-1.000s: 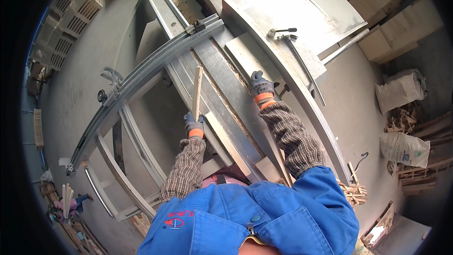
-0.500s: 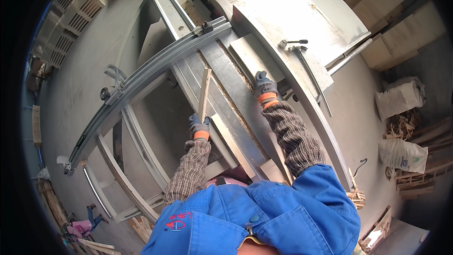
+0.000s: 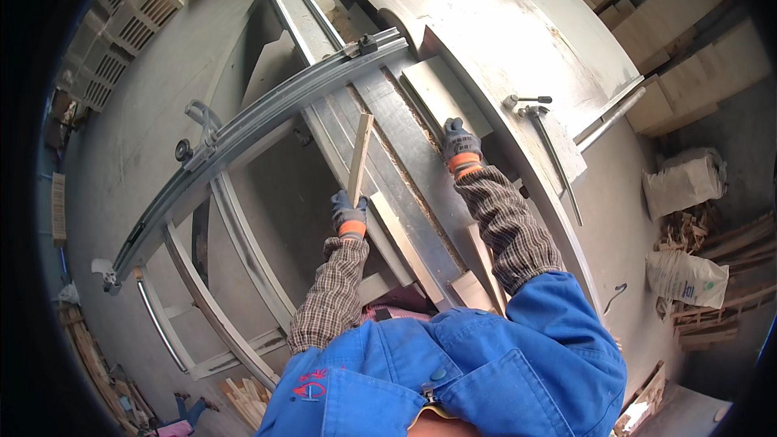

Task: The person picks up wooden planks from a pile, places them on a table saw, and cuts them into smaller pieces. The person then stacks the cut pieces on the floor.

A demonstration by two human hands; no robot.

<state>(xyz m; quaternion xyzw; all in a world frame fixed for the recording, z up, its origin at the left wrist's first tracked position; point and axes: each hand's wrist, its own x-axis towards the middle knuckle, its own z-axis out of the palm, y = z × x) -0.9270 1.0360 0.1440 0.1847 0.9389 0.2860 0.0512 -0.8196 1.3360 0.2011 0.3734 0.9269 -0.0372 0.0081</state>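
My left hand (image 3: 349, 212), in a grey glove with an orange cuff, is closed round the lower end of a narrow wooden strip (image 3: 361, 154). The strip points up and away over the sliding metal table (image 3: 395, 117) of a panel saw. At the near end of a flat pale board (image 3: 445, 95), my right hand (image 3: 461, 143), gloved the same way, has its fingers curled together against the wood. This board lies along the saw's fence (image 3: 506, 125). The right fingertips' underside is hidden.
A hammer (image 3: 555, 154) and a clamp handle (image 3: 528, 101) lie beyond the fence. Loose wood pieces (image 3: 405, 244) rest nearer me on the table. A curved crosscut rail (image 3: 251, 117) spans the left. White sacks (image 3: 686, 277) and stacked boards (image 3: 672, 0) stand at right.
The whole view has shifted slightly. Both hands keep their grips, with the strip still in my left hand and the board under my right. At lower left, another person has slipped mostly out of view.
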